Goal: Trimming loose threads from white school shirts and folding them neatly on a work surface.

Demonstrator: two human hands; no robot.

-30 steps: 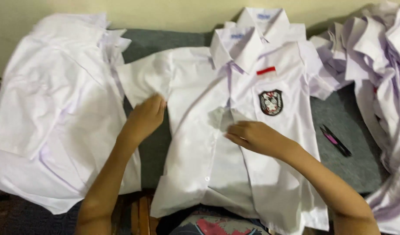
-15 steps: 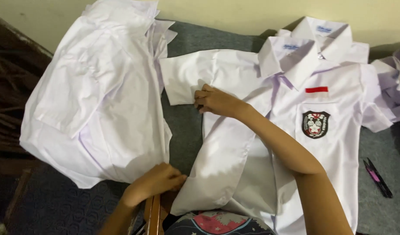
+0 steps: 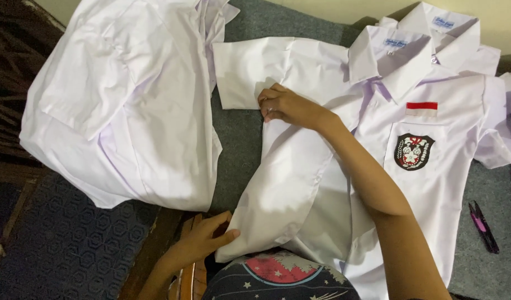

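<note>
A white short-sleeved shirt [image 3: 322,166] with a black crest patch [image 3: 413,151] and a small red-and-white flag patch [image 3: 421,108] lies front up on a grey surface [image 3: 238,144]. My right hand [image 3: 283,105] pinches the fabric at the shirt's left armpit, below the sleeve [image 3: 250,72]. My left hand [image 3: 202,241] grips the shirt's lower left hem corner near the surface's front edge.
A pile of white shirts [image 3: 122,105] lies at the left. Another white collar [image 3: 450,28] shows behind the shirt. A pink-and-black thread snipper [image 3: 483,226] rests at the right. A patterned dark blue floor mat [image 3: 61,244] lies below left, beside a wooden edge [image 3: 155,250].
My right hand has moved from the shirt's middle up to the left armpit. My left hand has dropped from the sleeve area to the hem corner. The view has shifted left.
</note>
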